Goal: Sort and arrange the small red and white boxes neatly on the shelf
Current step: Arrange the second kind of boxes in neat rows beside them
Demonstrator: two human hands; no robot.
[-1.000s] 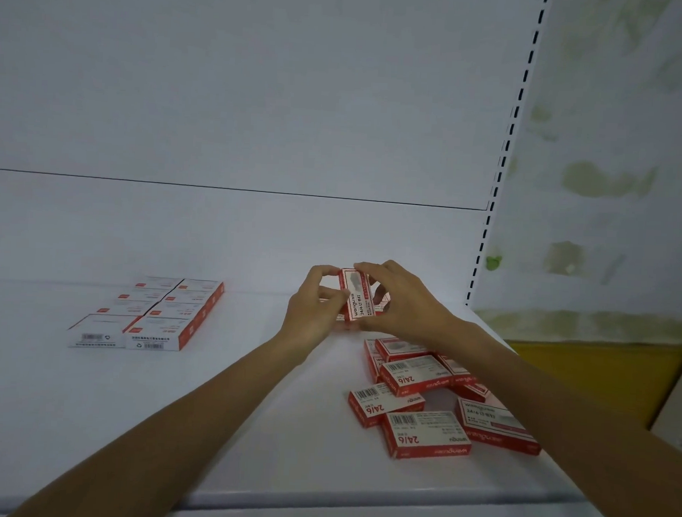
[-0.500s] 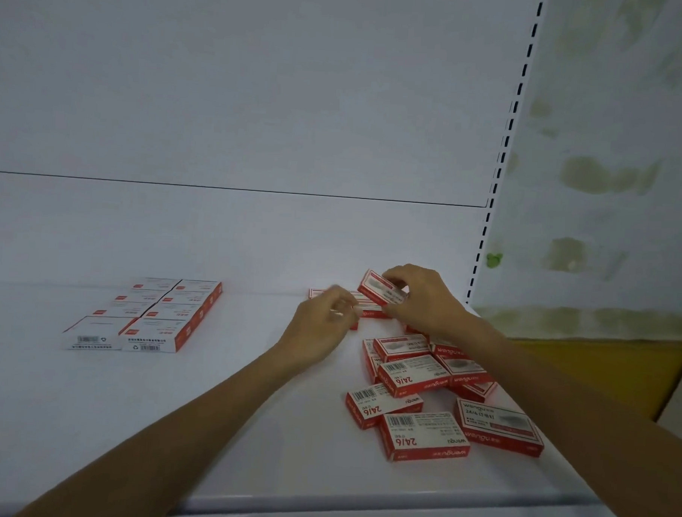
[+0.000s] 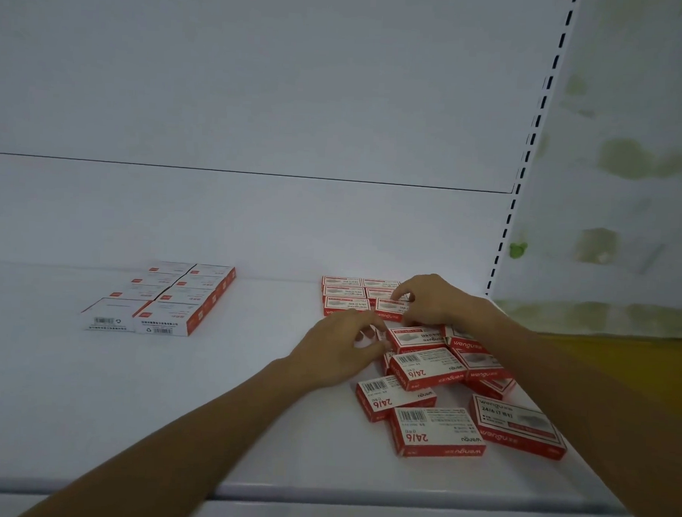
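Covering box's (image 3: 388, 308) right end: right hand (image 3: 435, 301), grip unclear.

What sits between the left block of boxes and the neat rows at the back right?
Nothing: in the head view, only bare white shelf separates the left block from the neat rows.

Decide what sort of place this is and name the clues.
Probably a shop or stockroom: a white metal shelf with a slotted upright, and many identical boxes, some laid in rows.
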